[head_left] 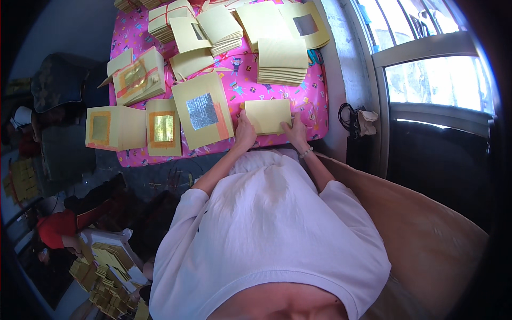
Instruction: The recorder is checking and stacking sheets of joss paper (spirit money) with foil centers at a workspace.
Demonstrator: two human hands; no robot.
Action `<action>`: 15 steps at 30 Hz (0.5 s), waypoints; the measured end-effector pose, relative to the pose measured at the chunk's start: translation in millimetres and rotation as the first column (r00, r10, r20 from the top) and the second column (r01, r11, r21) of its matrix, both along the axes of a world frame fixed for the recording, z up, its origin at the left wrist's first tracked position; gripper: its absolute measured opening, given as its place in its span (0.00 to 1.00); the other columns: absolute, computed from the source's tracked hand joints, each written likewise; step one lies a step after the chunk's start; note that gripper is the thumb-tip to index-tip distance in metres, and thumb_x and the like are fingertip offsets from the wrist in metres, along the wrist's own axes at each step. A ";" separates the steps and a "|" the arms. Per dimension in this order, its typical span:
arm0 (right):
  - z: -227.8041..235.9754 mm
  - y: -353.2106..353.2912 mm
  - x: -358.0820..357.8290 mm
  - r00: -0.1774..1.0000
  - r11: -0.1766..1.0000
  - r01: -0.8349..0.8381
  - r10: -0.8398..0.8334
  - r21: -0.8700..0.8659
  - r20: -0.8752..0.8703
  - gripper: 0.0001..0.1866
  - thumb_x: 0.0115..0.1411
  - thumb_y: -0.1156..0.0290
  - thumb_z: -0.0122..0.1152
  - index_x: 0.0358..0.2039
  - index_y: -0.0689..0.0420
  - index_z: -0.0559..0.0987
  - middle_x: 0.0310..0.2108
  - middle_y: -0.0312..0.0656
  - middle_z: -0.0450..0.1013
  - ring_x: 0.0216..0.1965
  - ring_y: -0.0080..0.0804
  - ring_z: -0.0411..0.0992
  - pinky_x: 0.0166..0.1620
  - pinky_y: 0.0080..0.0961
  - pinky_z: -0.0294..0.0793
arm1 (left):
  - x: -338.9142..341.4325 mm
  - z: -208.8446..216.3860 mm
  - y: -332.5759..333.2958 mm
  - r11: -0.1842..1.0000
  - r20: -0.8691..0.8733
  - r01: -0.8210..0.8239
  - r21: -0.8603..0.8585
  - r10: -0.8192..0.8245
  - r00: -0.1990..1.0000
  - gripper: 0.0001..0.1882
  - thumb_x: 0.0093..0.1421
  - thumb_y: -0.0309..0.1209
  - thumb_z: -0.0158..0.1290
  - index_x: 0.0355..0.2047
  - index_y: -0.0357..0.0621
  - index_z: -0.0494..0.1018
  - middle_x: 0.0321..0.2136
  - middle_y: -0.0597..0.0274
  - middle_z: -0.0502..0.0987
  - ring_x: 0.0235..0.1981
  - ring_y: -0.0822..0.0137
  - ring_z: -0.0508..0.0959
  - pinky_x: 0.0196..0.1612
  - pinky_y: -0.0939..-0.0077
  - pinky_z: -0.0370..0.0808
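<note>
At the near edge of the pink patterned table, a small pale yellow stack of joss paper lies between my two hands. My left hand is closed on its left side, with the fingers partly hidden behind the paper. On the opposite side my right hand, below a beaded bracelet, grips the lower right corner. Just left of my left hand lies a larger yellow sheet with a silver foil square. Beside that sits a smaller piece with a gold foil square.
More yellow stacks fill the far side of the pink tablecloth. A folded sheet with an orange-framed square overhangs the left edge. A barred window and door stand at right. Other people work at lower left near yellow bundles.
</note>
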State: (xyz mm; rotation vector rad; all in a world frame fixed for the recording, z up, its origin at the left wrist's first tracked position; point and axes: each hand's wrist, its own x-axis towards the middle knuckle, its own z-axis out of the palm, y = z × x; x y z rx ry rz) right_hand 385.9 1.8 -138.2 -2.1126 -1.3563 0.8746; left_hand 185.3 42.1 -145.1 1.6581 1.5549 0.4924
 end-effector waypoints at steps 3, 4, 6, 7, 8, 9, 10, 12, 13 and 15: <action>-8.0 -1.0 -2.6 1.000 0.996 -0.005 0.005 0.084 0.004 0.23 0.53 0.67 0.62 0.45 0.63 0.66 0.29 0.57 0.74 0.32 0.56 0.74 0.35 0.48 0.72 | 1.0 -3.8 0.5 1.000 0.000 -0.005 0.001 0.005 1.000 0.29 0.55 0.19 0.45 0.56 0.32 0.49 0.49 0.28 0.64 0.49 0.34 0.69 0.50 0.49 0.69; -8.5 -1.1 -3.7 1.000 0.996 -0.005 0.005 0.084 0.002 0.23 0.53 0.67 0.62 0.45 0.63 0.66 0.29 0.57 0.74 0.32 0.56 0.74 0.35 0.48 0.72 | 1.9 -2.5 1.1 1.000 -0.001 -0.005 0.001 0.005 1.000 0.29 0.55 0.19 0.45 0.56 0.32 0.49 0.49 0.28 0.64 0.49 0.34 0.69 0.50 0.49 0.69; -7.9 -2.2 -7.6 1.000 0.995 0.004 -0.003 0.095 -0.008 0.22 0.52 0.69 0.62 0.44 0.63 0.67 0.32 0.57 0.72 0.35 0.55 0.73 0.37 0.47 0.71 | 3.6 -0.6 1.8 0.997 -0.032 -0.017 -0.071 0.015 0.999 0.26 0.58 0.21 0.42 0.56 0.31 0.50 0.48 0.28 0.65 0.48 0.34 0.70 0.49 0.48 0.69; -6.5 -2.6 -9.4 1.000 0.995 0.001 0.000 0.095 -0.012 0.22 0.52 0.69 0.62 0.44 0.63 0.67 0.32 0.57 0.72 0.35 0.55 0.73 0.37 0.47 0.71 | 4.3 -0.1 2.6 0.997 -0.035 -0.021 -0.071 0.019 0.999 0.26 0.58 0.21 0.42 0.56 0.31 0.50 0.48 0.28 0.65 0.48 0.34 0.70 0.49 0.48 0.69; -4.9 -3.1 -10.6 0.990 0.993 -0.041 0.026 0.108 0.137 0.22 0.52 0.69 0.63 0.44 0.64 0.67 0.34 0.56 0.72 0.37 0.53 0.73 0.38 0.44 0.72 | 5.1 0.3 4.0 0.995 -0.105 0.008 -0.102 -0.018 0.994 0.25 0.59 0.22 0.41 0.56 0.32 0.50 0.48 0.29 0.66 0.47 0.35 0.70 0.49 0.48 0.70; -3.7 -3.7 -12.3 0.958 0.990 -0.086 0.051 0.116 0.282 0.23 0.52 0.69 0.63 0.44 0.64 0.67 0.36 0.55 0.72 0.39 0.50 0.73 0.40 0.42 0.72 | 5.1 -1.7 3.8 0.990 -0.173 0.031 -0.134 -0.054 0.983 0.24 0.60 0.22 0.40 0.57 0.32 0.50 0.48 0.30 0.67 0.46 0.36 0.71 0.48 0.49 0.71; -2.2 -4.2 -13.3 0.959 0.989 -0.094 0.059 0.117 0.278 0.23 0.52 0.69 0.63 0.44 0.64 0.67 0.36 0.55 0.72 0.39 0.50 0.73 0.40 0.42 0.72 | 5.4 -3.5 2.3 0.991 -0.177 0.022 -0.133 -0.045 0.983 0.24 0.60 0.22 0.40 0.57 0.32 0.50 0.48 0.30 0.67 0.46 0.36 0.71 0.48 0.49 0.71; -1.6 -4.9 -13.0 0.968 0.995 -0.046 0.022 0.089 0.249 0.22 0.50 0.69 0.63 0.43 0.63 0.68 0.38 0.56 0.68 0.42 0.53 0.68 0.45 0.43 0.69 | 7.8 -4.1 -0.1 1.000 -0.214 0.028 -0.004 -0.028 0.977 0.28 0.54 0.22 0.46 0.55 0.33 0.51 0.48 0.32 0.65 0.49 0.35 0.69 0.49 0.46 0.68; -3.3 -4.8 -12.5 0.969 0.994 -0.053 0.029 0.092 0.245 0.22 0.50 0.69 0.63 0.43 0.63 0.68 0.38 0.56 0.68 0.42 0.53 0.68 0.45 0.43 0.69 | 11.1 -3.0 -0.5 0.999 -0.236 0.015 -0.041 -0.024 0.971 0.32 0.54 0.20 0.46 0.59 0.32 0.50 0.47 0.35 0.64 0.47 0.37 0.69 0.49 0.48 0.69; -6.6 -4.2 -10.2 0.989 0.996 0.052 -0.061 0.068 0.138 0.24 0.49 0.68 0.64 0.43 0.64 0.68 0.37 0.55 0.69 0.41 0.52 0.69 0.44 0.43 0.70 | 10.4 -1.6 -1.6 0.994 -0.296 0.067 0.080 -0.041 0.954 0.34 0.54 0.20 0.46 0.61 0.32 0.48 0.47 0.37 0.63 0.46 0.40 0.69 0.49 0.51 0.69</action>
